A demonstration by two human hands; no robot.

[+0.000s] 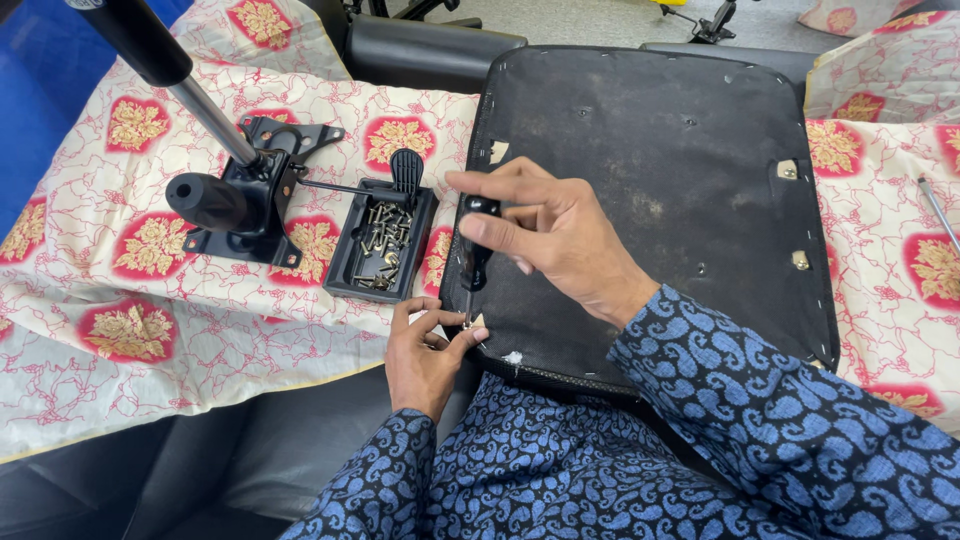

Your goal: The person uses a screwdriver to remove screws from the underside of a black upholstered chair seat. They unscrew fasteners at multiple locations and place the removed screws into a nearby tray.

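Note:
An upside-down black chair seat base [660, 170] lies on a patterned cloth in front of me. My right hand [545, 235] grips the black handle of a screwdriver [474, 262], which stands upright near the seat's left front corner. My left hand [425, 350] pinches a small screw at the screwdriver's tip, fingers touching the seat's edge. Both arms wear blue paisley sleeves.
A black tray of screws [383, 245] sits left of the seat. Further left lies a black chair tilt mechanism [250, 195] with a gas lift cylinder [170, 70]. The cream and red floral cloth [120, 300] covers the surface. A metal rod [938, 210] lies at right.

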